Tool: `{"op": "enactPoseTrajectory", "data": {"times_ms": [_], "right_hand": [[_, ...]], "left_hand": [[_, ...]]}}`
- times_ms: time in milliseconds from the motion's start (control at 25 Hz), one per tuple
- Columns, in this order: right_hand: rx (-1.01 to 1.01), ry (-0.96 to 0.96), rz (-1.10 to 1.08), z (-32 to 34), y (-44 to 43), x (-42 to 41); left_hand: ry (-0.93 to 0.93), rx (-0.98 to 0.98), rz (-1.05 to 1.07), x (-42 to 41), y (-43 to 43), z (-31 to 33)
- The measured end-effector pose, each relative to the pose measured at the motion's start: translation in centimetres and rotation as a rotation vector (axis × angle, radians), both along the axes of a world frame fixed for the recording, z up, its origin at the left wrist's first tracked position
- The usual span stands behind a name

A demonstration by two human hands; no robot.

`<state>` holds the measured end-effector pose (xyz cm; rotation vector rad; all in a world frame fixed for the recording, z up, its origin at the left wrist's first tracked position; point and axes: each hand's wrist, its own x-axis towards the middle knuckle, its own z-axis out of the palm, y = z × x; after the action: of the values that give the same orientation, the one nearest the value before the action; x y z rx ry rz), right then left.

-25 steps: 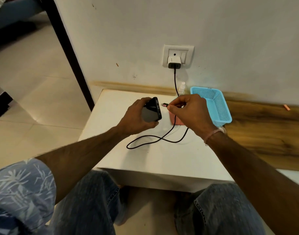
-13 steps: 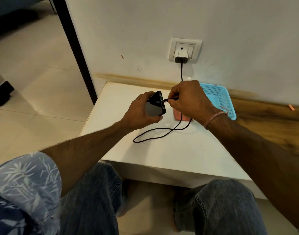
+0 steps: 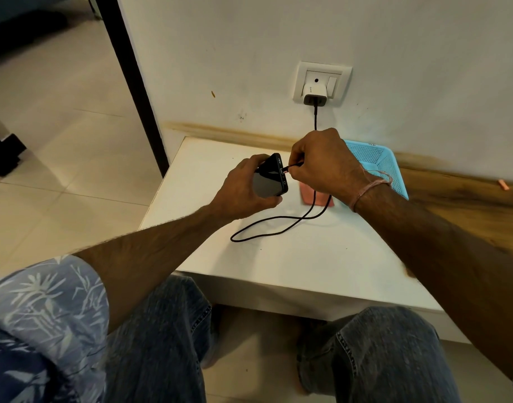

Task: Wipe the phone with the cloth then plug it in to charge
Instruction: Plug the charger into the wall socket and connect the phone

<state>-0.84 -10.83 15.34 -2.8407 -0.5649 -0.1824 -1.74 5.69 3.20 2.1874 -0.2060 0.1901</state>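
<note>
Black phone (image 3: 269,183): gripped by left hand (image 3: 243,191) above desk (image 3: 307,271).
Right hand (image 3: 322,165): pinches cable (image 3: 315,117) plug at phone's port; whether seated, unclear.
Pink cloth (image 3: 307,195): on desk, mostly hidden behind right hand.

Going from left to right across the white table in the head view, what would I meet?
Left hand → phone → cable plug → right hand → blue basket.

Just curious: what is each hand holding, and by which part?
The left hand grips the phone around its body. The right hand pinches the cable at its plug end, against the phone's bottom edge.
</note>
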Motion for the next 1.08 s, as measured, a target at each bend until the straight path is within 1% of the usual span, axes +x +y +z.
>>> {"op": "enactPoseTrajectory", "data": {"times_ms": [440,680,840,1080], "right_hand": [[-0.047,0.015,-0.027,0.1,0.9,0.6],[-0.074,0.012,0.000,0.3,1.0,1.0],[-0.064,0.022,0.029,0.4,0.9,1.2],[-0.041,0.003,0.010,-0.3,0.5,1.3]], "left_hand": [[0.000,0.000,0.022,0.1,-0.1,0.0],[-0.004,-0.003,0.024,0.2,-0.3,-0.1],[-0.012,-0.010,0.029,0.2,-0.3,-0.2],[-0.006,-0.012,0.025,0.3,-0.4,-0.3]]}}
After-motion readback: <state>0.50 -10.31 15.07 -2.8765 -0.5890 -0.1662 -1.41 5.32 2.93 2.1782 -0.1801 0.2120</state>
